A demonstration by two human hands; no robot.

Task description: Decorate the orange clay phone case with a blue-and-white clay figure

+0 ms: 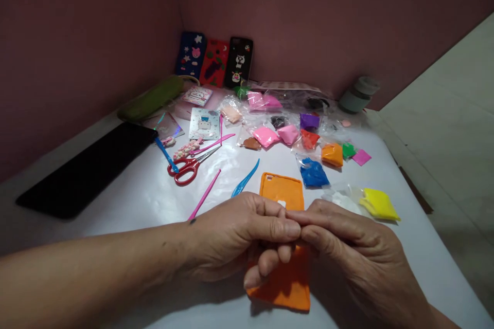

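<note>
An orange clay-covered phone case (pixel 287 288) lies on the white table, with a small white piece (pixel 282 204) on its upper half. Above the case's middle, my left hand (pixel 247 236) is closed, thumb pressed against the fingers. My right hand (pixel 355 247) meets it fingertip to fingertip, its thumb and fingers pinched together. Whatever is between the fingertips is hidden. Just beyond my left hand lie a blue modelling tool (pixel 246 179) and a pink one (pixel 205 195).
Red scissors (pixel 186 170) and a black slab (pixel 88 169) lie left. Clay packets, including blue (pixel 314 172) and yellow (pixel 380 204), spread behind and right. Three decorated cases, one red (pixel 214 62), lean on the wall. A grey-green jar (pixel 358 95) stands back right.
</note>
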